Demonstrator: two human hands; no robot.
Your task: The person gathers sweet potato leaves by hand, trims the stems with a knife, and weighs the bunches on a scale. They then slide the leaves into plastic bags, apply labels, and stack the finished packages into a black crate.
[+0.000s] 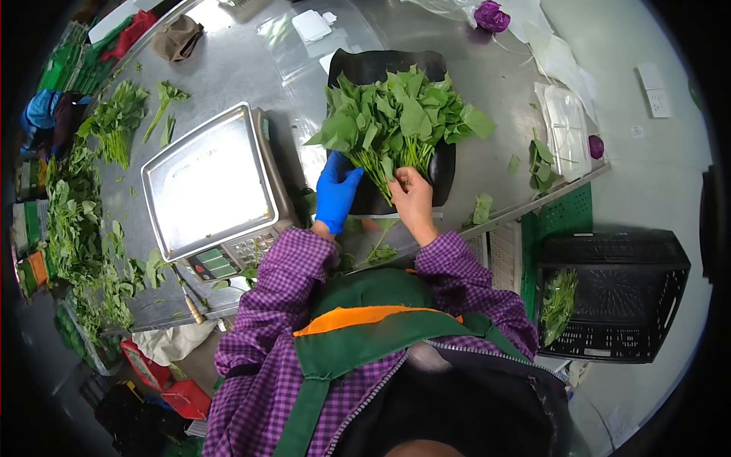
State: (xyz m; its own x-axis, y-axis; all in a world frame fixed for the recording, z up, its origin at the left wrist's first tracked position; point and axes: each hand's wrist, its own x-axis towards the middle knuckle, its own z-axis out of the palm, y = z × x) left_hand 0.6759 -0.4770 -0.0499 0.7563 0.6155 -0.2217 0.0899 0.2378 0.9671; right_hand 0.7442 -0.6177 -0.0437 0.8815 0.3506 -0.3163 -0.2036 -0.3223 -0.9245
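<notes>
A bunch of leafy greens (403, 114) lies in a black tray (442, 171), leaves pointing away from me and stems toward me. My right hand (413, 202), bare, is closed with thumb and fingers pinching the stems at the bunch's right side. On the left, my left hand (335, 194) wears a blue glove and rests at the tray's edge beside the stems. Its thumb stands apart from the fingers, whose tips reach under the lower leaves. Loose stems with leaves (381, 247) lie near the table edge below the tray.
A weighing scale (209, 186) with a metal pan stands left of the tray. More greens (118, 122) lie along the table's left side. Plastic bags (563, 129) lie at the right. A knife-like tool with a wooden handle (195, 309) is by the front edge. A black crate (617, 297) stands lower right.
</notes>
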